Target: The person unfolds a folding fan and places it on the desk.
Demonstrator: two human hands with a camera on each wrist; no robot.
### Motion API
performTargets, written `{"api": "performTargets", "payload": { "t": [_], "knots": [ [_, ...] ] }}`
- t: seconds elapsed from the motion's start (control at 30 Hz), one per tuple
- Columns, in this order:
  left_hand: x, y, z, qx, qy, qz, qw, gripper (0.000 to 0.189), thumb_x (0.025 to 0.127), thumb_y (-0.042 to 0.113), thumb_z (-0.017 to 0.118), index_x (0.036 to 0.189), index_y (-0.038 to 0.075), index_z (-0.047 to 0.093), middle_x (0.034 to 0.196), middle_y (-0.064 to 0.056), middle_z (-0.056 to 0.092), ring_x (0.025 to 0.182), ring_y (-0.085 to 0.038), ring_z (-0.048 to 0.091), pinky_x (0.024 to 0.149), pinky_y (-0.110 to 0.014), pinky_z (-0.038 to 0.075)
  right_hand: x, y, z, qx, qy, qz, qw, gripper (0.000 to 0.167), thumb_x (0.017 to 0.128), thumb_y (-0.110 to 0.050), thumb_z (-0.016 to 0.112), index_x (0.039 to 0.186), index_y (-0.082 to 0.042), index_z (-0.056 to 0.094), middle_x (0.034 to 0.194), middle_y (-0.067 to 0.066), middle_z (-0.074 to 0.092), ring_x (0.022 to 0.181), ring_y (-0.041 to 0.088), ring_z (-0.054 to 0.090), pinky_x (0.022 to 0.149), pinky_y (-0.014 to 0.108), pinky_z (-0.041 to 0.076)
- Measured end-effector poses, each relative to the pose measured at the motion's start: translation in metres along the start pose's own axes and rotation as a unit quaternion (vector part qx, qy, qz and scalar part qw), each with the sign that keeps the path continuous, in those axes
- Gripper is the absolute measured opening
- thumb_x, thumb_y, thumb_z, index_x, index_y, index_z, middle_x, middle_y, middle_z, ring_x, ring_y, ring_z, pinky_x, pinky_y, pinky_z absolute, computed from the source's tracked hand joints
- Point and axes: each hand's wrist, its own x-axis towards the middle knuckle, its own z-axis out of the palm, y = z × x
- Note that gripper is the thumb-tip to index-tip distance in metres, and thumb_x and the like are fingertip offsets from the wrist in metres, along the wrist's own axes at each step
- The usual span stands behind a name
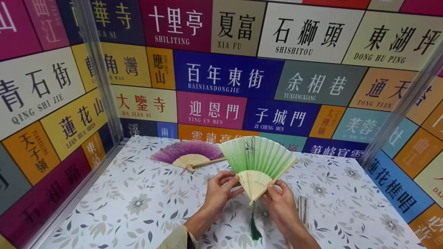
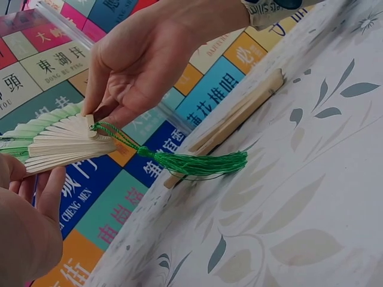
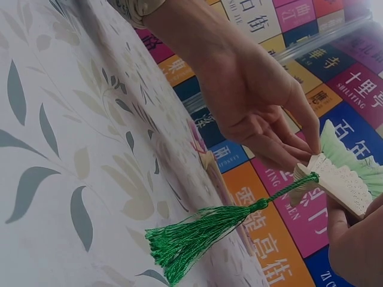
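An unfolded green folding fan [image 1: 266, 157] with a dark plant print and pale wooden ribs is held up above the table. My left hand [image 1: 219, 192] pinches its left edge between thumb and fingers. On the other side, my right hand [image 1: 282, 200] grips the right outer rib. From the pivot hangs a green tassel [image 2: 197, 164], dangling between both wrists. Seen from the left wrist, the ribs [image 2: 66, 143] spread between the two hands. Behind the left hand, a spread purple fan [image 1: 193, 152] lies on the table.
A folded fan with wooden sticks [image 2: 233, 119] lies on the table, partly behind my right forearm in the head view. The flower-patterned tablecloth [image 1: 138, 204] runs up to panels of coloured signs [image 1: 225, 74], with clear edge strips [image 1: 107, 76] at the corners.
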Motion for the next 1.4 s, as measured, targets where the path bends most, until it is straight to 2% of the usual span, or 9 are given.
{"api": "performTargets", "payload": {
  "t": [0.43,0.83,1.17,1.4],
  "knots": [
    [-0.0003,0.0005,0.0002,-0.001,0.009,-0.002,1.0000,0.024,0.101,0.007,0.073,0.120,-0.004,0.063,0.106,-0.011,0.074,0.105,-0.027,0.078,0.092,-0.044,0.069,0.0010,0.0008,-0.0004,0.007,0.006,-0.004,1.0000,0.031,0.117,-0.009,0.042,0.142,0.008,0.034,0.131,0.019,0.070,0.116,0.012,0.072,0.106,0.026,0.061],
    [0.0013,-0.0027,0.0006,-0.001,0.021,0.002,0.9998,0.024,0.101,0.009,0.072,0.118,-0.003,0.063,0.104,-0.010,0.072,0.109,-0.031,0.076,0.092,-0.042,0.070,0.0018,0.0015,-0.0017,0.010,0.014,-0.008,0.9998,0.031,0.118,-0.010,0.041,0.143,0.008,0.033,0.134,0.020,0.067,0.116,0.009,0.070,0.099,0.023,0.062],
    [-0.0006,-0.0013,0.0014,0.000,0.031,0.000,0.9995,0.025,0.102,0.010,0.072,0.120,-0.005,0.063,0.105,-0.010,0.072,0.107,-0.028,0.077,0.091,-0.041,0.070,0.0016,0.0009,-0.0021,0.011,0.018,0.002,0.9998,0.033,0.118,-0.011,0.040,0.144,0.007,0.033,0.131,0.016,0.070,0.114,0.008,0.071,0.100,0.023,0.062],
    [0.0006,-0.0023,0.0012,-0.007,0.044,0.004,0.9990,0.024,0.100,0.009,0.073,0.119,-0.004,0.064,0.103,-0.010,0.071,0.107,-0.030,0.077,0.091,-0.041,0.070,0.0016,0.0004,-0.0030,0.021,0.016,0.005,0.9996,0.031,0.118,-0.011,0.040,0.143,0.006,0.033,0.129,0.013,0.071,0.113,0.007,0.071,0.096,0.022,0.062]
  ]
}}
